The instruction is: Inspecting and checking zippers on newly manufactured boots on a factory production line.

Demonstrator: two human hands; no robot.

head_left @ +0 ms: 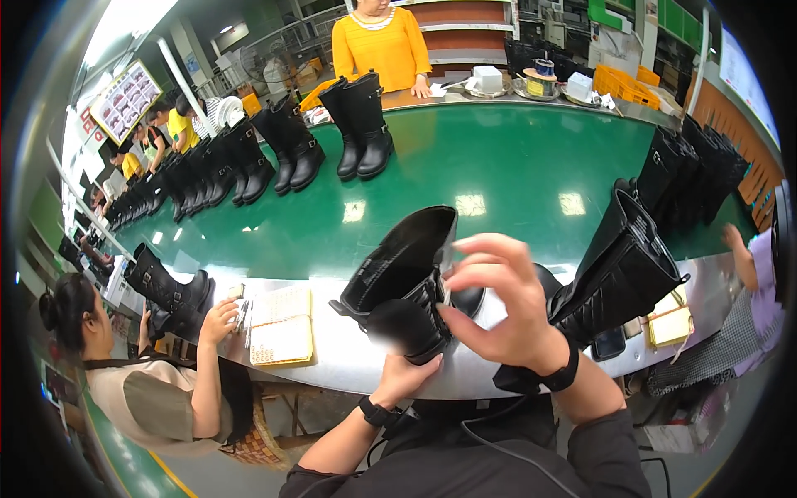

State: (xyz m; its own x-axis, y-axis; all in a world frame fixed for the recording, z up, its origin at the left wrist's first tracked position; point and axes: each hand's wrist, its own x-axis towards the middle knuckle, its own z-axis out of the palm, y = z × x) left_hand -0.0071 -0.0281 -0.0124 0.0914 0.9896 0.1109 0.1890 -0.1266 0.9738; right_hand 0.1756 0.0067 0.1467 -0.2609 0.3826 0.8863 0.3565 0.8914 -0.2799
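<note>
A long worktop [457, 170] sweeps across the view, its broad green surface bordered on the near side by a pale metal strip [332, 353] and dotted with square ceiling-light reflections. Over that strip, in front of the person, a black boot [386, 270] tilts with its wide opening showing; the left hand [404, 375] has its grip clamped low on the shaft. The right hand [510, 303] curls thumb and fingers at the boot's right side, and I cannot tell whether its grip is together on anything. A second boot [618, 270] leans just to the right, near a yellow pad [668, 324]; a yellow booklet [282, 328] lies to the left. Along the far left side of the green surface runs a row of black boots [203, 170]. Across it stands a co-worker in an orange top [382, 50], near a spool [541, 79] and yellow crates [627, 87], with shelving [465, 37] behind. Another co-worker [154, 382] sits at the left, and a picture board [124, 100] hangs beyond.
</note>
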